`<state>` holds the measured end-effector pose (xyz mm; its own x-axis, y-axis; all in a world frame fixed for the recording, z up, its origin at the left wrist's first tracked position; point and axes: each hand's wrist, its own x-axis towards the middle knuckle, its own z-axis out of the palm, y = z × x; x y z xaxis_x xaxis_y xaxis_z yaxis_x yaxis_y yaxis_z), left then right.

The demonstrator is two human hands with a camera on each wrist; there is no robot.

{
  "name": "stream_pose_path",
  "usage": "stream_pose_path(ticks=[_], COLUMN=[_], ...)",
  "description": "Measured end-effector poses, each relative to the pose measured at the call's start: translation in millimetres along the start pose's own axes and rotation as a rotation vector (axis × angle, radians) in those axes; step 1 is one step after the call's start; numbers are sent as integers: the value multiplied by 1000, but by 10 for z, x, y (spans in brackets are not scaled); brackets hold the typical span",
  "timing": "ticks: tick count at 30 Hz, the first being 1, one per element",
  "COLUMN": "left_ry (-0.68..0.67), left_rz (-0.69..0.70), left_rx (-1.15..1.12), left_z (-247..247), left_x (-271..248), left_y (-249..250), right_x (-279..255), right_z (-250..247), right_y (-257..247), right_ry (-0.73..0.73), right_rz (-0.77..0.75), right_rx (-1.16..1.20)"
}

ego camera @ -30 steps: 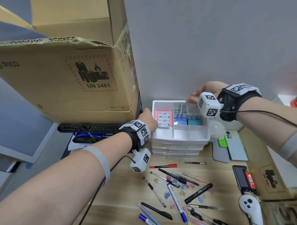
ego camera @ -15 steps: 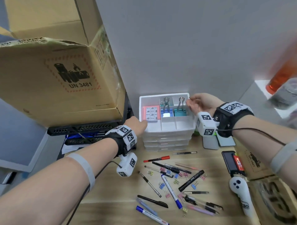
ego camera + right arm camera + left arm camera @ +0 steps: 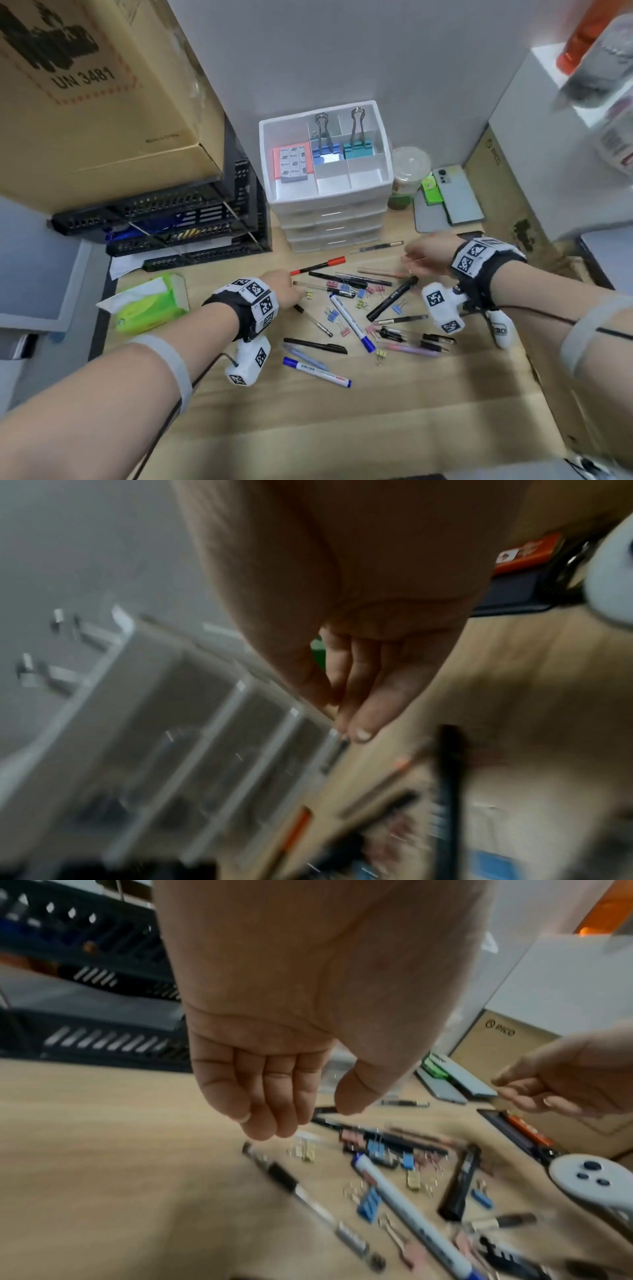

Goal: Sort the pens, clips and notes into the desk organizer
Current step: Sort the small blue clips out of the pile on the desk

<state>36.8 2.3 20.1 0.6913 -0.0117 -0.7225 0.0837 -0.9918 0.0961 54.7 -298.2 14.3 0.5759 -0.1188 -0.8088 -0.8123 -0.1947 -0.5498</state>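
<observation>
While both hands [image 3: 426, 251] hover, pens [image 3: 346, 317] crowded

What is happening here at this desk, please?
A person is sorting stationery into a white desk organizer. Its top tray already holds a pad of notes and two big clips, a blue clip and a teal clip. Many pens and small clips lie loose on the desk in front of it. The left hand and the right hand both reach over that pile, holding nothing.

head: above, looking down | wrists: close, along fingers | shared: desk [image 3: 342, 411]
</observation>
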Motion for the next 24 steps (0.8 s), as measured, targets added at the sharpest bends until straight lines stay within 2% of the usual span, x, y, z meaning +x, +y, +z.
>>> stream_pose_path(ticks=[2, 6, 9, 17, 24], left_ry=[-32, -99, -122, 2, 52], left_rz=[11, 22, 26, 87, 148], left_rx=[15, 25, 49, -65, -168], left_z=[274, 707, 912, 1054, 1054], left_x=[52, 126, 146, 257, 342], left_y=[-12, -38, -65, -130, -54], right_x=[71, 182, 269, 434, 385], right_z=[46, 200, 319, 540, 641], right_y=[341, 895, 1139, 1233, 1137], right_ry=[90, 70, 140, 253, 230], right_rz=[-31, -27, -127, -263, -272], right_rx=[-170, -417, -525, -648, -804])
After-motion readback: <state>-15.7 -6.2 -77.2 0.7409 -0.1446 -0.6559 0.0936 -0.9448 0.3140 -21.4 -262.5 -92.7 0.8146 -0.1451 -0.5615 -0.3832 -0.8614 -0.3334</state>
